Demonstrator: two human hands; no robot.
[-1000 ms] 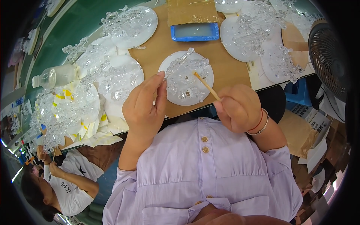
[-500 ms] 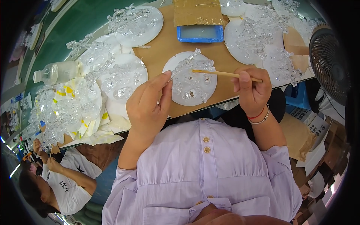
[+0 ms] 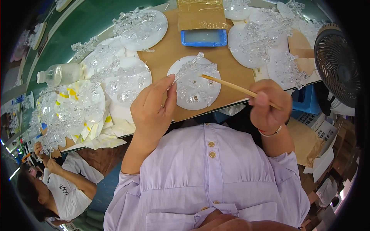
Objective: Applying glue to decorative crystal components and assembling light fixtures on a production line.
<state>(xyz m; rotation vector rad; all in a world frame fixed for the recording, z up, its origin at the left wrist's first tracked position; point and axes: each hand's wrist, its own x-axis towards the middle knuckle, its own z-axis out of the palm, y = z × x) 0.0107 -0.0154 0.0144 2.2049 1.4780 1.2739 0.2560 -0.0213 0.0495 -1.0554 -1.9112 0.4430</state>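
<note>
Clear plastic cluster (image 3: pixel 198 75) is lying on a white disc (image 3: pixel 184 101) at frame centre, seeming light, stiff, fragile. Left grip (image 3: pixel 151 104) is apparently pinching its left edge, a sensible hold; right grip (image 3: pixel 271 106) is grasping a wooden stick (image 3: pixel 231 88).

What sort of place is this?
Probably a handwork workshop: round white discs bear clear, glassy-looking pieces, the right hand holds a thin wooden stick, and a white-shirted co-worker is nearby.

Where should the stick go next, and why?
Maybe the right grip should ease the stick down toward the clear pieces: its tip appears over them, though how high is unclear, and the left grip is at the disc's left edge.
</note>
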